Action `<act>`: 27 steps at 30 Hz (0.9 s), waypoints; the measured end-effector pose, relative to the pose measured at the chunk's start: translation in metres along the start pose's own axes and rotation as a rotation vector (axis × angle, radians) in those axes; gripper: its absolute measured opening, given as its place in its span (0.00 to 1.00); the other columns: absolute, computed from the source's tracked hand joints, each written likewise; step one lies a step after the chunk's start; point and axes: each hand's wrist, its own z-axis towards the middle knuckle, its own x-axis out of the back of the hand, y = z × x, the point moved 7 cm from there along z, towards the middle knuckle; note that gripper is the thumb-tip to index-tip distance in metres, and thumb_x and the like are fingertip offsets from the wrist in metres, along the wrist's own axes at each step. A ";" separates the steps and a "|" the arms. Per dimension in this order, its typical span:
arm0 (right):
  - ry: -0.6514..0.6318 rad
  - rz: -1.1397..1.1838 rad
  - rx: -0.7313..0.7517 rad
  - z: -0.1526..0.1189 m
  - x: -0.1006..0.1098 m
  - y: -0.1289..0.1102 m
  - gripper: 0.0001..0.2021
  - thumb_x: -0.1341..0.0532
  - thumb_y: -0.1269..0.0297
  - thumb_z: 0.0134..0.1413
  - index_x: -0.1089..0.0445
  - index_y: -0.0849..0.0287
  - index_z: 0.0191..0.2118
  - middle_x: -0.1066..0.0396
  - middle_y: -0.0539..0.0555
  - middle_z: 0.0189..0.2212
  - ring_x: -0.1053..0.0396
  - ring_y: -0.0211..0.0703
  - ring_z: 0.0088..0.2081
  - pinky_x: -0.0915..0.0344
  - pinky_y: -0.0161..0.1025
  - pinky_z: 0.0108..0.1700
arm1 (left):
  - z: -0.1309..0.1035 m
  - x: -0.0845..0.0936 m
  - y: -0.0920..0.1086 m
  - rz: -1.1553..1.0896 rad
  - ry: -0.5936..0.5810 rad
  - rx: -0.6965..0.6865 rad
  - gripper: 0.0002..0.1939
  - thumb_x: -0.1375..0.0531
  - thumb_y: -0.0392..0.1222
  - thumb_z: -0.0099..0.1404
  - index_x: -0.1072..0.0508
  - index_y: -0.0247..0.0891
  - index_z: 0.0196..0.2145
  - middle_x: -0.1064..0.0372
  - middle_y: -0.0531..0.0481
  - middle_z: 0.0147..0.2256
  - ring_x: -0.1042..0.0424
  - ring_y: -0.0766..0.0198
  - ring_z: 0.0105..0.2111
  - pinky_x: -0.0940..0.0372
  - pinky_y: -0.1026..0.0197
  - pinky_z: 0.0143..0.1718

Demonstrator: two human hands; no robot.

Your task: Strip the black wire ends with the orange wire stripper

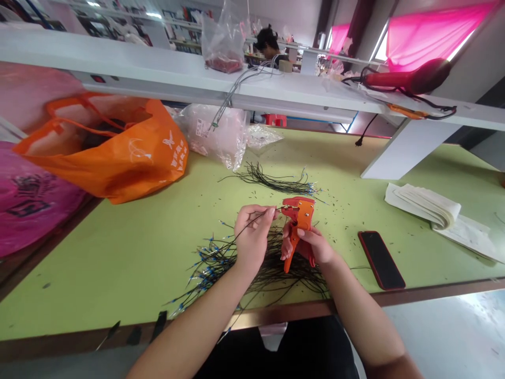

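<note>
Between thumb and fingers my left hand (253, 234) pinches a thin black wire (249, 223), whose end is at the jaws of an orange and red wire stripper (303, 213). My right hand (307, 245) is wrapped round the stripper's handles, holding it upright with the jaws pointing left. Under both hands lies a large pile of black wires (276, 268), many with blue ends at the left. Just beyond the stripper, a smaller bundle of black wires (272, 181) rests on the green table.
A phone (381, 260) and folded papers (426, 205) lie on the table (118, 263) at the right. An orange bag (138, 152) and plastic bags (216, 131) stand at the left. A white shelf (158, 66) crosses behind, bearing a red hot-air tool (406, 79); a person (270, 47) is beyond.
</note>
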 end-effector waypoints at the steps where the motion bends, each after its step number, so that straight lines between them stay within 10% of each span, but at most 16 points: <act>1: 0.011 -0.004 -0.005 0.000 0.000 0.000 0.19 0.35 0.48 0.61 0.28 0.63 0.43 0.27 0.52 0.25 0.26 0.45 0.29 0.23 0.46 0.36 | 0.000 0.000 0.000 0.009 -0.006 -0.013 0.18 0.25 0.48 0.57 0.28 0.39 0.35 0.20 0.50 0.33 0.19 0.64 0.32 0.23 0.63 0.39; 17: 0.114 -0.042 0.009 0.001 -0.002 0.002 0.23 0.33 0.42 0.58 0.29 0.61 0.36 0.35 0.45 0.18 0.33 0.38 0.20 0.28 0.38 0.28 | 0.003 0.005 0.002 0.042 0.042 -0.025 0.21 0.25 0.52 0.56 0.30 0.40 0.34 0.21 0.51 0.32 0.18 0.62 0.31 0.24 0.61 0.37; 27: 0.200 -0.035 0.164 -0.007 0.011 -0.029 0.22 0.35 0.42 0.60 0.32 0.58 0.33 0.38 0.45 0.18 0.36 0.38 0.20 0.29 0.39 0.26 | 0.044 0.035 0.010 -0.075 0.185 -0.075 0.22 0.22 0.50 0.50 0.29 0.41 0.33 0.22 0.53 0.31 0.21 0.68 0.29 0.25 0.64 0.38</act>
